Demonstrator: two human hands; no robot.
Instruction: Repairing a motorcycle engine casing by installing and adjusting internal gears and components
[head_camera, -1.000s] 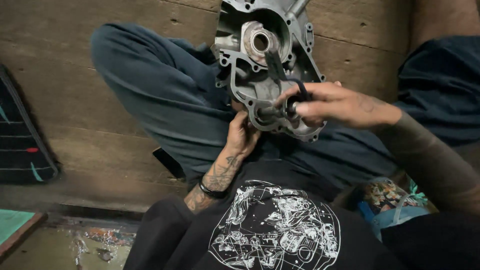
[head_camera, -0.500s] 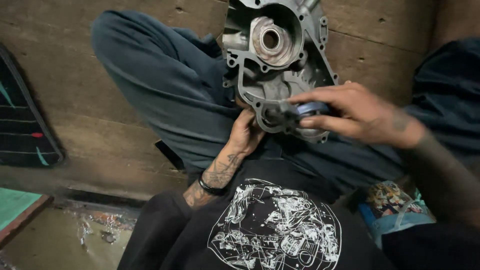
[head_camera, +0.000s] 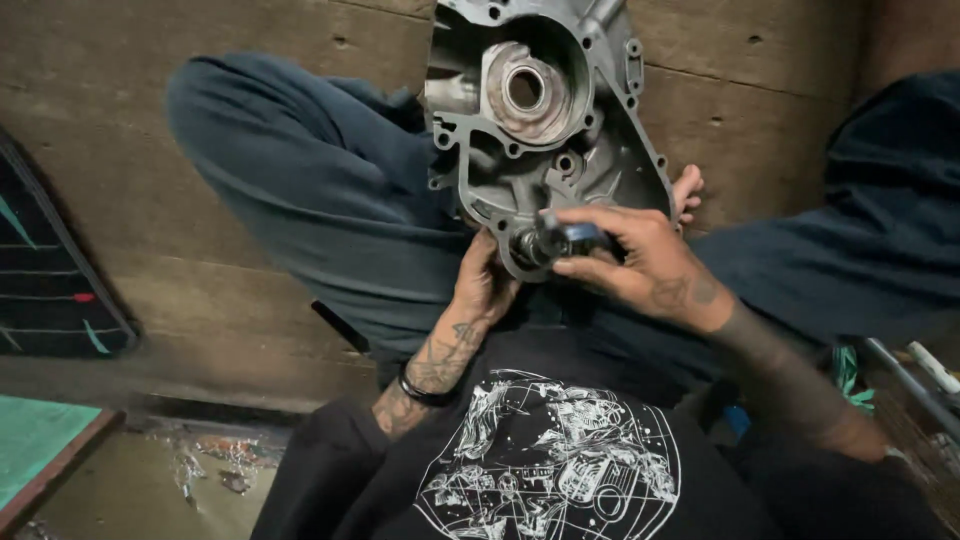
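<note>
A grey cast-metal engine casing (head_camera: 520, 130) with a round bearing bore stands upright between my crossed legs. Its lower left edge is gripped from underneath by my left hand (head_camera: 482, 285). At the casing's bottom opening, my right hand (head_camera: 640, 262) holds a small dark cylindrical part with a blue body (head_camera: 560, 240), its metal end pushed against the casing. My bare toes (head_camera: 687, 190) show behind the casing on the right.
My legs in dark blue trousers (head_camera: 320, 190) lie on a worn wooden floor (head_camera: 150, 130). A dark panel with coloured lines (head_camera: 50, 290) leans at the left. A green mat (head_camera: 35, 440) lies at bottom left, metal rods (head_camera: 915, 385) at the right.
My right hand has shifted left along the casing's bottom, turning the small part so that its end faces the opening. The casing now fills more of the view. My left hand kept its grip.
</note>
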